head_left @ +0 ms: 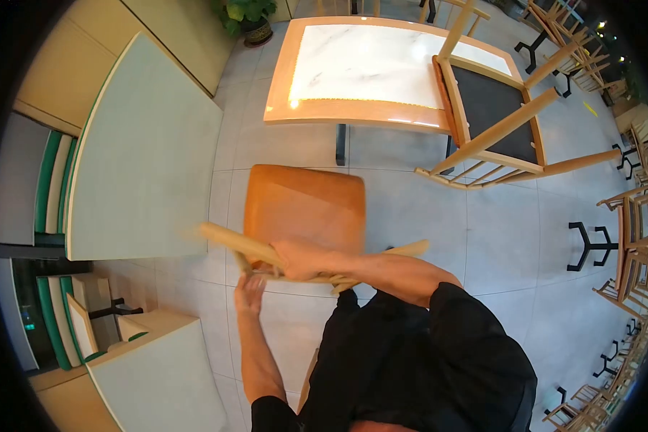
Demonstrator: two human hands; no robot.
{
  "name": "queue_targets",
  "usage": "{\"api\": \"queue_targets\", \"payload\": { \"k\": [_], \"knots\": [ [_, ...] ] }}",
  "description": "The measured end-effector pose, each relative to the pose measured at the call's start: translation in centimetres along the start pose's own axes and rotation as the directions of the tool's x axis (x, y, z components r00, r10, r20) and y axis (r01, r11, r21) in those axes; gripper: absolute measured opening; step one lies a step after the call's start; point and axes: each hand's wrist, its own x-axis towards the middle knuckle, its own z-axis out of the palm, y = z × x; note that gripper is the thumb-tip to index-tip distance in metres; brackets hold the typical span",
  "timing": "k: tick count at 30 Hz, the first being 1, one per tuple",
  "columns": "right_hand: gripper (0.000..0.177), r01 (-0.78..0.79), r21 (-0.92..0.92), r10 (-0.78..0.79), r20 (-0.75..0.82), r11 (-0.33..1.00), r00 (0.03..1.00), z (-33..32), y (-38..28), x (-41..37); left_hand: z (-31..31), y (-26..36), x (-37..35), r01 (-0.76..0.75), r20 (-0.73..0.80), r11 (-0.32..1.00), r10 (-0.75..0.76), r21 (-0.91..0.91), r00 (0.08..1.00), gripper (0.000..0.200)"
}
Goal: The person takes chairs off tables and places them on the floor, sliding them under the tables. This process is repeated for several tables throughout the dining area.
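A wooden chair with an orange padded seat (306, 198) is in front of my body, its light wood backrest on my side. My right hand (300, 260) reaches across to the left, wrapped around the backrest's top rail; slight blur softens its fingers. Lower and further left, my left hand (250, 292) has its fingers on the left end of the same backrest. The chair's legs are mostly hidden beneath the seat and my arms.
Ahead stands a table with a marble-look top (367, 65); an upturned chair (493, 115) rests at its right end. Pale partition panels (147, 158) and a counter (158, 374) are on the left. A potted plant (255, 29) is at the back. Stacked chairs (626, 252) line the right.
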Motion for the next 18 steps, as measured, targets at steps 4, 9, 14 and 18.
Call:
{"api": "queue_targets", "payload": {
  "k": [4,9,14,18],
  "knots": [
    [0.031,-0.139,-0.129,0.131,-0.072,0.982,0.989,2.2,5.4,2.8,5.3,-3.6,1.3,-0.009,0.156,0.996,0.023,-0.092,0.988,0.057],
    [0.029,-0.163,-0.33,0.096,-0.21,0.93,0.973,2.3,10.0,2.7,8.1,-5.3,3.7,0.219,0.195,0.911,-0.158,-0.349,0.968,0.063],
    [0.034,-0.258,-0.376,0.195,-0.197,0.89,0.961,1.0,10.5,1.6,8.3,-7.8,7.0,0.257,0.317,0.943,-0.183,-0.21,0.93,0.059],
    [0.036,-0.285,-0.406,0.245,-0.149,0.868,0.958,-0.4,9.2,1.4,9.0,-8.2,7.5,0.27,0.327,0.934,-0.186,-0.234,0.927,0.056]
  ]
}}
